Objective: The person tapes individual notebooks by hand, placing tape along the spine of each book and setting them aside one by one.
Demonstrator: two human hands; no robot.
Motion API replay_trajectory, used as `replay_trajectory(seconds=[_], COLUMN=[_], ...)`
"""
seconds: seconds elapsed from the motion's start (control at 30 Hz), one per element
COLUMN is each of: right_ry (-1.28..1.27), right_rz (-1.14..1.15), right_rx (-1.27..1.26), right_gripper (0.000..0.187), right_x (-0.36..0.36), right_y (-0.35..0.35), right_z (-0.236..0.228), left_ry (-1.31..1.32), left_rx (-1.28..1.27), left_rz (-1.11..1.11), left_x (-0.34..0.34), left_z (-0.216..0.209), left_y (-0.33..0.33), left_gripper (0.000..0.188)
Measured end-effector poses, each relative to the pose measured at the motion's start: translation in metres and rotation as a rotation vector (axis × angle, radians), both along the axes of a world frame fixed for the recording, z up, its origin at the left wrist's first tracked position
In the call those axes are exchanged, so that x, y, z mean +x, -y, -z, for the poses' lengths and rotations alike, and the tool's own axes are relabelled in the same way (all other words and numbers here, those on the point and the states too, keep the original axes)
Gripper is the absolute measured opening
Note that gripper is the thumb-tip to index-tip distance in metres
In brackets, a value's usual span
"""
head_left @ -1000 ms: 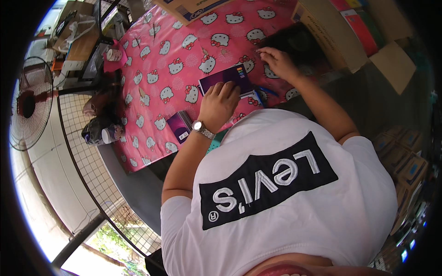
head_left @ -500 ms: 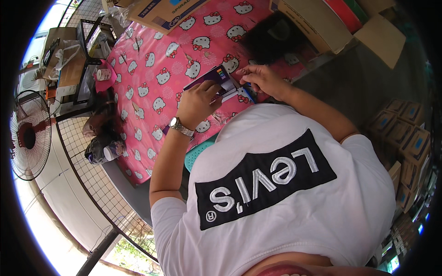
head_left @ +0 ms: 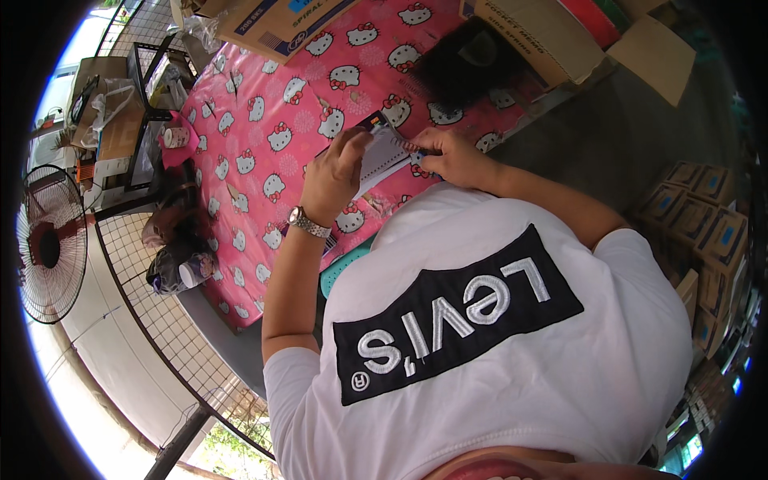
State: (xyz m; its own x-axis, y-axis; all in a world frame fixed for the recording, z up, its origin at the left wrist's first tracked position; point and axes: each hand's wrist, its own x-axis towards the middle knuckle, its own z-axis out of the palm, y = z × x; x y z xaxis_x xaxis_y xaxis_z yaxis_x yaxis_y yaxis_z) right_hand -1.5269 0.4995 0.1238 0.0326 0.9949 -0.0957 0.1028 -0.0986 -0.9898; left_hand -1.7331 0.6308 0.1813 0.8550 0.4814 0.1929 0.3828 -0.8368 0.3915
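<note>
A small notebook (head_left: 382, 158) lies tilted on the pink table, its white pages showing a row of punched holes along the near edge and a dark printed cover at the far end. My left hand (head_left: 334, 170), with a metal wristwatch, bends its fingers over the left side of the notebook and holds it. At the notebook's right end, my right hand (head_left: 458, 158) is closed in a pinch on a thin spiral coil (head_left: 410, 147). A small blue thing shows under the right fingers; its kind is unclear.
The table's pink cartoon-print cover (head_left: 276, 188) spreads ahead. A black furry-looking item (head_left: 472, 64) lies beyond my right hand. Cardboard boxes (head_left: 280, 28) stand at the far edge, with an open box (head_left: 528, 40) at far right. A fan (head_left: 52, 244) stands at left.
The notebook's dark cover has given way to white, hole-punched pages. My left hand has shifted slightly left with fingers raised; my right hand has closed on the coil at the notebook's end.
</note>
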Motion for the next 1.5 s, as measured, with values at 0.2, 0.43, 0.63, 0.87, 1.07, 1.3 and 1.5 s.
replay_trajectory(seconds=[0.2, 0.43, 0.63, 0.87, 1.07, 1.3, 1.5], right_ry=[0.115, -0.445, -0.511, -0.501, -0.508, -0.371, -0.333], right_rz=[0.049, 0.087, 0.119, 0.138, 0.129, 0.119, 0.064], right_rx=[0.054, -0.299, -0.332, -0.32, -0.311, -0.215, -0.178], right_gripper=[0.039, 0.037, 0.039, 0.037, 0.036, 0.031, 0.028], right_x=[-0.007, -0.001, -0.001, -0.003, -0.003, -0.002, -0.002], right_y=[0.005, 0.0, 0.0, 0.002, 0.001, -0.001, -0.006], right_z=[-0.005, -0.012, -0.015, -0.014, -0.012, -0.012, 0.001], left_ry=[-0.13, -0.139, -0.136, -0.144, -0.143, -0.087, -0.052], left_rx=[0.123, 0.179, 0.153, 0.24, 0.364, 0.281, 0.163], left_rz=[0.04, 0.072, 0.117, 0.145, 0.124, 0.142, 0.194], left_x=[-0.001, 0.001, -0.001, -0.001, 0.001, -0.001, -0.003], left_z=[0.002, 0.003, 0.007, 0.01, 0.016, 0.014, 0.007], left_y=[0.013, 0.014, 0.004, 0.006, 0.016, 0.011, -0.002], left_gripper=[0.022, 0.028, 0.025, 0.024, 0.03, 0.029, 0.023])
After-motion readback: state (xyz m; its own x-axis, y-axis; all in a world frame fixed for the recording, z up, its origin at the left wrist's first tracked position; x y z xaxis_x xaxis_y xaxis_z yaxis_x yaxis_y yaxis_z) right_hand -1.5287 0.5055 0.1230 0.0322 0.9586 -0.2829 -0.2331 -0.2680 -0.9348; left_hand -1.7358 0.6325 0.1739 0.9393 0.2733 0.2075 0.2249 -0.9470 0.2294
